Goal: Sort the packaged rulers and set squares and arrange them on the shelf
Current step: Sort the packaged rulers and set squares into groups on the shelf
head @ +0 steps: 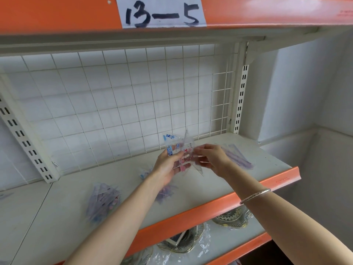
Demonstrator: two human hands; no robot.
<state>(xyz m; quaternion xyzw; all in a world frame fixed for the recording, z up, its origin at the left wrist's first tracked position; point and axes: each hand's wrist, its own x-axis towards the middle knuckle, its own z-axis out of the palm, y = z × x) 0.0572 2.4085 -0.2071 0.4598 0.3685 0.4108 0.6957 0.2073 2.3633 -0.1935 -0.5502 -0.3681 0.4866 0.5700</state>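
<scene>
Above the shelf I hold a bunch of clear packaged set squares with blue and red print. My left hand grips the bunch from below and the left. My right hand pinches its right edge. A pile of packaged rulers lies flat on the shelf at the right, behind my right hand. Another pile of packets lies at the front left. A third pile sits partly hidden under my left forearm.
A white wire grid backs the shelf, with slotted uprights at each side. An orange shelf edge with a paper label "13-5" hangs overhead. Wrapped patterned plates sit on the lower shelf. A white wall stands at the right.
</scene>
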